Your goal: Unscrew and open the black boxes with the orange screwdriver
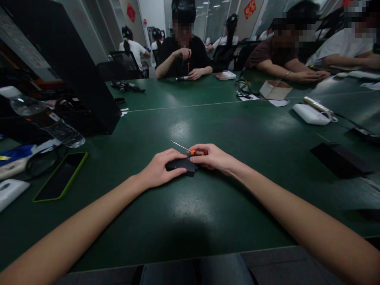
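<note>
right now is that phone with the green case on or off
Off, as far as it shows: the phone lies flat, face up on the green table, left of the left hand, its screen dark with only faint reflections.

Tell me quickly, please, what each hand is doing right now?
Left hand: resting on the small black device, pressing it to the table.
Right hand: closed on the orange-collared screwdriver.
</note>
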`<state>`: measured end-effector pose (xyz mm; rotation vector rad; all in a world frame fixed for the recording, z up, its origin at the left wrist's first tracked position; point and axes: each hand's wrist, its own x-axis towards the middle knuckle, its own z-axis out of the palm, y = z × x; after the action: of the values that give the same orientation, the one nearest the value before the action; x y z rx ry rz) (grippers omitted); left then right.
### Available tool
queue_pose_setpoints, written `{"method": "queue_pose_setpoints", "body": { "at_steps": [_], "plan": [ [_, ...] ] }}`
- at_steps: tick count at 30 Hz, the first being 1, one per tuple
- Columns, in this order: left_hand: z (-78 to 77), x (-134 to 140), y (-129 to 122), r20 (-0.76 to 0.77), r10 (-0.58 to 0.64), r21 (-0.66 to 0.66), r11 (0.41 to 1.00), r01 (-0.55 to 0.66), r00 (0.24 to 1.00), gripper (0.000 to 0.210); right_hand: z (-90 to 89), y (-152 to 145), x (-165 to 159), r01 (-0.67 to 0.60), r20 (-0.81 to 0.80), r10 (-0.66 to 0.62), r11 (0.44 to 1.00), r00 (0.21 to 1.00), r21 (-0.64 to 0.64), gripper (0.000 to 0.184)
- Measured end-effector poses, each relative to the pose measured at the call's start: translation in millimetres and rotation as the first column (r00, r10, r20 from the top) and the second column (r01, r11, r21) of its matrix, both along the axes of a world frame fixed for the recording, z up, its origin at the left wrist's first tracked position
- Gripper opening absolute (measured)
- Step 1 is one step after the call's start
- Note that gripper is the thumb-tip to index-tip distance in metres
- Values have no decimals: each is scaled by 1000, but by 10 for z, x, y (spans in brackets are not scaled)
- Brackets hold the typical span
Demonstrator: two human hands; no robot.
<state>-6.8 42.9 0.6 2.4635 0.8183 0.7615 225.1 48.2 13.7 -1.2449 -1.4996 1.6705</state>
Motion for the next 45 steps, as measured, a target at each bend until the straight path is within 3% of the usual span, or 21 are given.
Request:
{"method": "queue_pose_setpoints", "body": {
  "at_steps": [9, 15, 25, 27, 31, 33, 37, 38, 41, 45],
  "plan": [
    [-57, -29, -16, -126, 35, 172, 985, -12, 991, 44, 7, 1, 0, 6, 28, -6, 1000, 1000, 1, 38],
    [11, -21, 2, -215, -4, 346, 935, 80, 977, 44, 19, 0, -3, 10, 32, -9, 1000, 999, -12, 37],
    [-55, 27, -69, -136, 24, 310, 950, 19, 990, 43, -17, -1, 19, 7, 37, -7, 1000, 999, 13, 40],
    [-47, 23, -90, -157, 77, 409, 912, -6, 985, 40, -17, -3, 26, -4, 29, 4, 1000, 1000, 16, 43],
    [2, 44, -168, -189, 142, 672, 740, 22, 972, 26, -10, 1, 28, -19, 37, 18, 1000, 999, 20, 46],
    [26, 101, -238, -260, 129, 734, 671, 109, 957, 25, -12, 7, 27, -20, 44, 19, 999, 999, 28, 46],
    [26, 301, -456, -339, 281, 789, 604, 109, 898, 26, -30, 20, 38, -39, 26, 39, 999, 999, 22, 46],
    [15, 355, -516, -354, 329, 784, 615, 85, 876, 28, -37, 21, 43, -45, 19, 45, 999, 999, 21, 46],
    [-25, 482, -659, -437, 364, 677, 735, 35, 823, 40, -73, 20, 49, -45, 20, 44, 998, 999, 41, 46],
    [-22, 551, -705, -559, 375, 472, 877, -88, 740, 57, -198, 44, 12, 76, 19, -82, 972, 996, 224, 44]
  ]
}}
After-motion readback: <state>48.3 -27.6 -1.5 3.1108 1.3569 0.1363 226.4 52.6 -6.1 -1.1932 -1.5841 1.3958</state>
